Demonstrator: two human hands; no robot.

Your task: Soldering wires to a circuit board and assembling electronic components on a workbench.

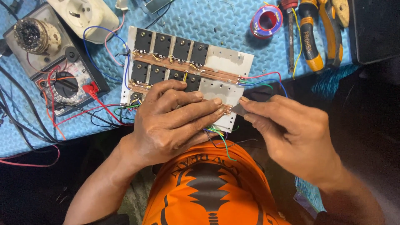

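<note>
The white metal plate with rows of black square transistors and copper strips (225, 62) lies on the blue counter (200, 21). Your left hand (175, 121) presses it flat, fingers together; hold it steady. Your right hand (291, 133) pinches a small grey sliver (239, 109) at the strip's end. No containers show.

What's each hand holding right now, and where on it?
The right hand pinches a small grey piece by its right end, between thumb and fingertips. The left hand grips nothing; it lies flat on the board.
</note>
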